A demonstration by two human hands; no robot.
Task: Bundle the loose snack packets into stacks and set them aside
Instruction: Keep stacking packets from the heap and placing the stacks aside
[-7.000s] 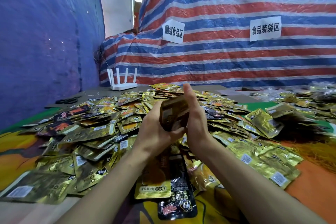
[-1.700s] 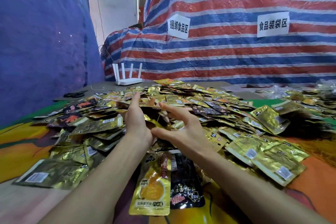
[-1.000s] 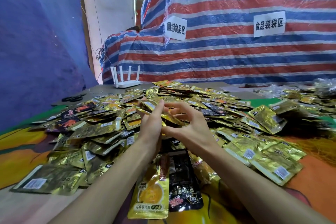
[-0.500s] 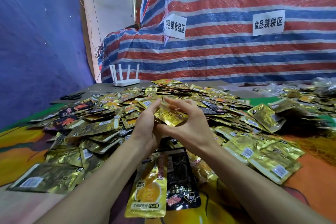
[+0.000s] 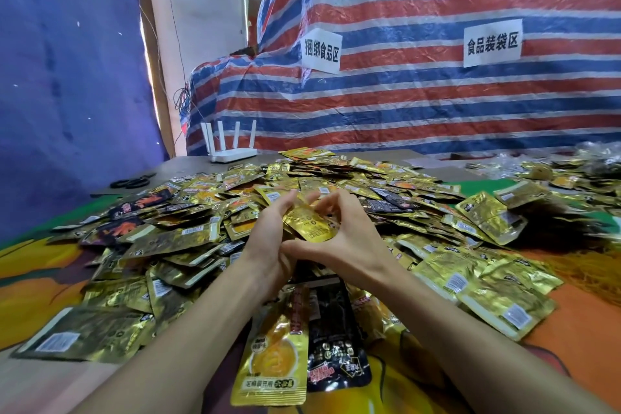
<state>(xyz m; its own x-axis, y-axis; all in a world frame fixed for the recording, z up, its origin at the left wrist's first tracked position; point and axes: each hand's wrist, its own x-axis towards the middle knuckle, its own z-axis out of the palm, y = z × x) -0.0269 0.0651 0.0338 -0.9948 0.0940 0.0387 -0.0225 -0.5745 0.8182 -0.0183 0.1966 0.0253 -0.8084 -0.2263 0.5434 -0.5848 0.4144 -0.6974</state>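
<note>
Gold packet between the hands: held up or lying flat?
Held up: left hand and right hand grip the gold packet above the pile.

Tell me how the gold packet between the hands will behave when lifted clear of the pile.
Probably floppy: the gold packet is a thin, flat foil pouch. Likely light, since the left hand and right hand hold it by fingertips. Its glossy foil may slip.

White four-antenna router (image 5: 232, 155), black scissors (image 5: 131, 182) lying left of it, tangled wires (image 5: 181, 102) above-left, striped tarp (image 5: 420, 104) behind it bearing two paper signs (image 5: 321, 50), blue sheet (image 5: 67, 77) further left.
</note>
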